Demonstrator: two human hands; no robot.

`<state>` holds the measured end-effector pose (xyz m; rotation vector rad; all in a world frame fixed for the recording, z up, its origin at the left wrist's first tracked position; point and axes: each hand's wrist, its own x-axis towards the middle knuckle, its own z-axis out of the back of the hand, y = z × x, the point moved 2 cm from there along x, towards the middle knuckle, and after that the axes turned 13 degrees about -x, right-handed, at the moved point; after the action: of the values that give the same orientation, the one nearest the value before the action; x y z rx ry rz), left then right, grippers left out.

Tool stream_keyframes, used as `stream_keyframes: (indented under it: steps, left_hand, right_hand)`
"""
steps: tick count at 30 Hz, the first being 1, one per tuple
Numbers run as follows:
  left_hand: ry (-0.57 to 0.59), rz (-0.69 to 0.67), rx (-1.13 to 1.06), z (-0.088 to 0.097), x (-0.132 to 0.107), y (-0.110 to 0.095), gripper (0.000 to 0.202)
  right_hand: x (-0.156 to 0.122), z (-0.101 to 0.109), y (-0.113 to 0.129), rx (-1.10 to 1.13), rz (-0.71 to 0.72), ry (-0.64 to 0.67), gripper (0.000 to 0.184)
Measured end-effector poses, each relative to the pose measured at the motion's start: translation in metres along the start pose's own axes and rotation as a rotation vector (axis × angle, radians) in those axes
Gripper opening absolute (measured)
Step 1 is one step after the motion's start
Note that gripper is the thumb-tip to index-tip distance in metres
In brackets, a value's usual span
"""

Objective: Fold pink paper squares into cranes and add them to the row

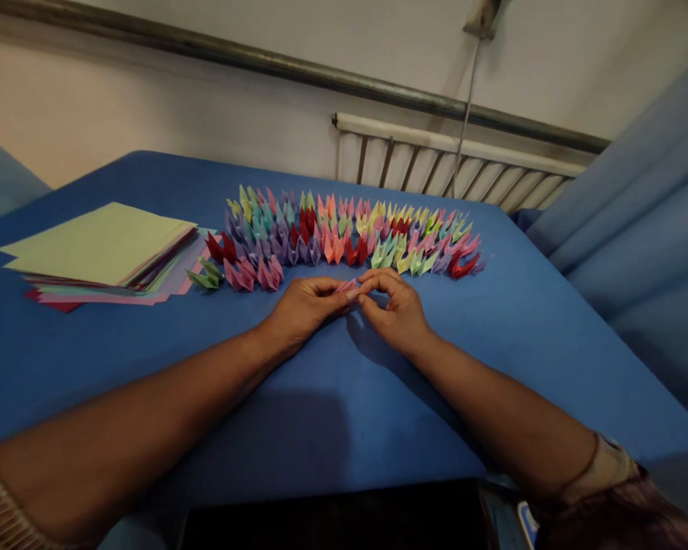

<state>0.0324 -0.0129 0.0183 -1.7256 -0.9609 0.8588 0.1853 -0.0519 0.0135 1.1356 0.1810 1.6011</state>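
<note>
Between my two hands, above the blue table, is a small pink folded paper point(347, 286), mostly covered by fingers. My left hand point(306, 309) pinches it between thumb and fingers from the left. On the other side, my right hand point(394, 307) has its thumb and index finger closed at the paper's right end. Just beyond my hands stand rows of folded paper cranes point(335, 246) in red, pink, purple, green, yellow and blue. The exact fold in the held piece cannot be made out.
To the left lies a stack of coloured paper sheets point(103, 244), a pale yellow-green one on top. The blue-covered table point(218, 420) reaches back to a wall with a radiator point(413, 156) and a pipe point(298, 72). A blue curtain point(642, 221) hangs at the right.
</note>
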Motion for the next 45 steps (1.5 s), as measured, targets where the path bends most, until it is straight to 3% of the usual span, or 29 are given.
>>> stream_keyframes:
  steps: [20, 34, 45]
  left_hand:
    - [-0.029, 0.117, -0.236, 0.0033, 0.0011, -0.002, 0.024]
    - [-0.013, 0.095, -0.202, 0.0027, 0.0021, -0.0006, 0.023]
    - [-0.03, 0.154, -0.262, 0.0033, 0.0014, -0.0016, 0.02]
  right_hand:
    - [-0.0025, -0.0013, 0.0023, 0.005, -0.006, -0.05, 0.007]
    - [-0.0018, 0.0005, 0.0055, -0.051, 0.049, -0.048, 0.011]
    - [-0.0028, -0.0022, 0.0015, -0.067, 0.05, -0.031, 0.008]
